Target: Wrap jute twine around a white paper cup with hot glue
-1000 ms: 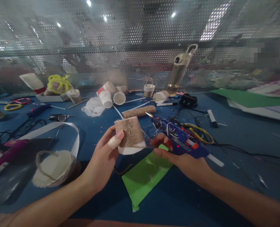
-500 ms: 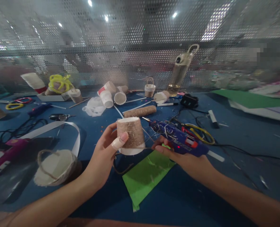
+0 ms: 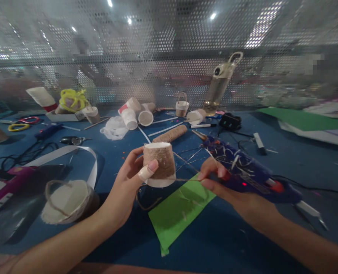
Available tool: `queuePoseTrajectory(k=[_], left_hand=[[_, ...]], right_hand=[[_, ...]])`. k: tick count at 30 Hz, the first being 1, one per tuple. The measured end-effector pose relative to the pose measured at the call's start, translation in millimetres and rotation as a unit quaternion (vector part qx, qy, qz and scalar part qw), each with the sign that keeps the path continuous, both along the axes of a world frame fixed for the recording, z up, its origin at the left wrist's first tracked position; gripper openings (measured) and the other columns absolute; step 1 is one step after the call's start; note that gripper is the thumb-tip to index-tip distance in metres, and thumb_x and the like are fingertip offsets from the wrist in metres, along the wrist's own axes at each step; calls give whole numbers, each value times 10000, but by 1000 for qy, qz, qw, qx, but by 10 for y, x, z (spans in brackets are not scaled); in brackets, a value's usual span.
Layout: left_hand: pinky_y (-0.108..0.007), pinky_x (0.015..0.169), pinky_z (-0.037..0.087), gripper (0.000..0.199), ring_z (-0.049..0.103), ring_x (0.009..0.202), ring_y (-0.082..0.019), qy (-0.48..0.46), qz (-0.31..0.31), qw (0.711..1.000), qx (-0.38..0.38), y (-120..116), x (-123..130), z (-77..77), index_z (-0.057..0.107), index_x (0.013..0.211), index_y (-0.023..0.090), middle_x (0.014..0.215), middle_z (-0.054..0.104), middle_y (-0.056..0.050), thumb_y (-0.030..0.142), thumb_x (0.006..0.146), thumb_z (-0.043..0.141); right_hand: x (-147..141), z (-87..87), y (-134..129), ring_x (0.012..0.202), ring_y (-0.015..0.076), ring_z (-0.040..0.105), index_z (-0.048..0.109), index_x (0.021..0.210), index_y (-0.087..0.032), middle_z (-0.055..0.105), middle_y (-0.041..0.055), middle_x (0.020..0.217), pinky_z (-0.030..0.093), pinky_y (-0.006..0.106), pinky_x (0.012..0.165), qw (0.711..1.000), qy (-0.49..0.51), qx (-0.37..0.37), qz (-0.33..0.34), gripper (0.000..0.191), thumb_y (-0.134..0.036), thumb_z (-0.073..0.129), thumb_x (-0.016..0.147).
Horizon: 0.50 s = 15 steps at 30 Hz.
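Observation:
My left hand (image 3: 125,190), a bandage round its thumb, grips a paper cup (image 3: 160,163) wound with brown twine; a white band shows bare along its lower edge. A strand of twine (image 3: 187,179) runs taut from that edge to my right hand (image 3: 228,186), pinched between thumb and finger. The same hand also holds a blue hot glue gun (image 3: 250,171), its nozzle pointing up and left, apart from the cup. Glue threads cling to the gun and stretch towards the cup. Beneath the strand lies a green felt sheet (image 3: 177,217).
At left are a small twine basket (image 3: 85,199) and a magenta glue gun (image 3: 11,186). Behind the cup lie a twine roll (image 3: 171,133), paper cups (image 3: 129,120) and white sticks. A water bottle (image 3: 218,91) stands against the perforated metal screen (image 3: 157,76).
My right hand has moved right with the glue gun, drawing out a longer length of twine. The nozzle has left the cup's side. The cup has barely shifted.

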<state>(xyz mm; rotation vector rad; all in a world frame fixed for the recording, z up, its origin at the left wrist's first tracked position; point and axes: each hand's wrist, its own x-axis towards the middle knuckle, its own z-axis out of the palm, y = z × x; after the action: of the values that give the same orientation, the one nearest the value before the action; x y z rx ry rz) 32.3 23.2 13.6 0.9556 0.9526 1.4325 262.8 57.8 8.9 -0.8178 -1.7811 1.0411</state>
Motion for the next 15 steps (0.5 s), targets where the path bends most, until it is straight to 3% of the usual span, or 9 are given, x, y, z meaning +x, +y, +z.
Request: queuePoseTrajectory(k=[15], left_hand=[[-332, 850, 486, 187, 689, 981, -242, -63, -70, 993, -72, -4, 3, -7, 707, 1014, 234, 1073, 747, -48, 348, 870, 677]], right_hand=[[-25, 20, -15, 816, 184, 679, 547, 763, -260, 689, -14, 842, 554, 349, 799, 998, -43, -16, -46, 229, -380, 725, 842]])
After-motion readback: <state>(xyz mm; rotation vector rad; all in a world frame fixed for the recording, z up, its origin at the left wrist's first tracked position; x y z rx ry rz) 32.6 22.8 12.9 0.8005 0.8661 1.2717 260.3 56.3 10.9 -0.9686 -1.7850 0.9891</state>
